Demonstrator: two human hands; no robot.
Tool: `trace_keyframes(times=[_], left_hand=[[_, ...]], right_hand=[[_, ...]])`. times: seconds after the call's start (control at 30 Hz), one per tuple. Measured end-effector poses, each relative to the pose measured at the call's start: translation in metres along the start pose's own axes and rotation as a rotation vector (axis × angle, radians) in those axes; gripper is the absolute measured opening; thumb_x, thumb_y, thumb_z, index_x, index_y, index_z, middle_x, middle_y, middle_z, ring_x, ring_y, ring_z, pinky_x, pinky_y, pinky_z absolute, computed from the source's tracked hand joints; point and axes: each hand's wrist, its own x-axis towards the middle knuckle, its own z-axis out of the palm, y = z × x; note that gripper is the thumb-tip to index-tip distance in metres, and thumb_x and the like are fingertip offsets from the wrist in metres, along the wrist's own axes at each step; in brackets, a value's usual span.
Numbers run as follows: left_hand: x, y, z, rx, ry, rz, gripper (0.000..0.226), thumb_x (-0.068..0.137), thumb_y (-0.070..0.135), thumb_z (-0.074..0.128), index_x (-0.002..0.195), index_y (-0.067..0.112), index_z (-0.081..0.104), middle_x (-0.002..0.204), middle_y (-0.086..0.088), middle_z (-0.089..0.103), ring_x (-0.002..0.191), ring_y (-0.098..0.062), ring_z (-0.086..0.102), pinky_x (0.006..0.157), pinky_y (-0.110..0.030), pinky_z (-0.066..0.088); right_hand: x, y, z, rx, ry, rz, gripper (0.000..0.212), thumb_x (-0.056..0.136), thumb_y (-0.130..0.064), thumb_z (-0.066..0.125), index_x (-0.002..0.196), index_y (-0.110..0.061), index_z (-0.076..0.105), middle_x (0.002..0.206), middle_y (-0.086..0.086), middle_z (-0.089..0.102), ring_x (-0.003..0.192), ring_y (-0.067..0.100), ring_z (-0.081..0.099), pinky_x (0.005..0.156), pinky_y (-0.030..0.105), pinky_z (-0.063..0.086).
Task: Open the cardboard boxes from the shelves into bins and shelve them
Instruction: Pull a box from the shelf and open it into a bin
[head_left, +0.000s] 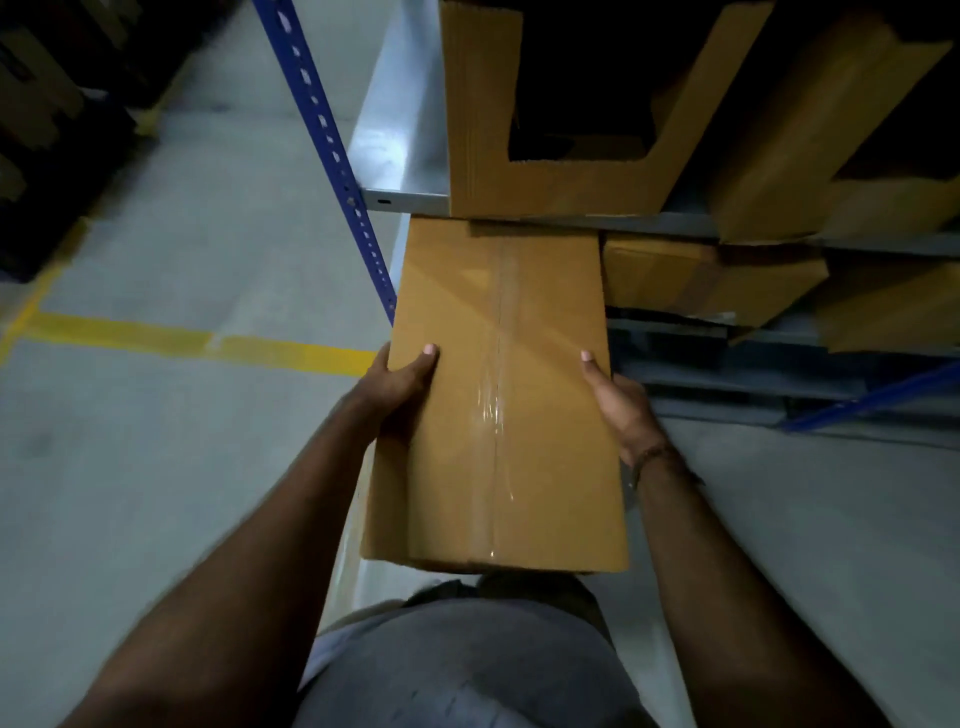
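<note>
A long, sealed cardboard box with clear tape down its middle is held flat in front of me, its far end under the metal shelf. My left hand grips its left side with the thumb on top. My right hand grips its right side, thumb also on top. On the shelf above stands a cardboard bin with a cut-out front, a second cardboard bin to its right.
A blue perforated upright rises at the rack's left corner. More cardboard boxes sit on the lower level to the right. Grey concrete floor with a yellow line lies to the left, dark stacked goods beyond.
</note>
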Motion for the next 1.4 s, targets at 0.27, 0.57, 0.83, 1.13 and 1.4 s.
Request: trace_keyframes(times=[0.27,0.57,0.83,1.13,1.4], left_hand=[[-0.062,-0.071,-0.044,-0.101,-0.099,-0.113,0.086,0.072,0.048,0.093,0.135,0.023,0.041,0.117,0.001,0.064,0.102,-0.022,0.068,0.090,-0.046,0.059],[-0.120,-0.103,-0.069,-0.070,-0.235,0.006,0.116,0.053,0.036,0.104,0.148,0.036,0.037,0.129,0.003,0.064,0.115,-0.027,0.066,0.094,-0.053,0.058],[-0.175,-0.075,-0.040,-0.300,0.002,0.129,0.079,0.065,0.047,0.096,0.121,0.024,0.045,0.123,-0.004,0.064,0.107,-0.027,0.067,0.084,-0.051,0.060],[-0.243,-0.044,-0.008,-0.079,-0.023,0.583,0.099,0.063,0.046,0.097,0.142,0.032,0.038,0.126,0.014,0.056,0.108,-0.008,0.058,0.081,-0.025,0.052],[-0.266,-0.044,-0.006,-0.267,-0.084,0.523,0.107,0.056,0.111,0.016,0.136,0.049,0.048,0.152,0.012,0.049,0.144,-0.021,0.042,0.118,-0.056,0.035]], right_hand=[[-0.114,0.052,0.026,-0.016,0.016,-0.085,0.082,0.080,-0.059,0.086,0.147,-0.027,0.053,0.130,-0.006,0.068,0.110,0.018,0.070,0.095,0.040,0.060],[-0.195,0.058,0.019,0.086,0.146,-0.149,0.086,0.072,-0.035,0.098,0.138,-0.018,0.047,0.127,0.000,0.066,0.106,0.017,0.070,0.087,0.038,0.061],[-0.240,0.041,-0.030,-0.084,0.047,-0.338,0.107,0.077,-0.019,0.092,0.163,-0.031,0.028,0.146,-0.003,0.054,0.126,0.021,0.057,0.104,0.045,0.052],[-0.298,0.030,-0.077,0.203,0.260,-0.443,0.106,0.063,-0.100,0.061,0.149,-0.041,0.040,0.145,-0.010,0.059,0.126,0.017,0.062,0.107,0.048,0.052],[-0.318,0.031,-0.118,0.368,0.154,-0.348,0.114,0.056,-0.112,0.039,0.143,-0.041,0.058,0.136,-0.005,0.070,0.127,0.022,0.064,0.112,0.056,0.048]])
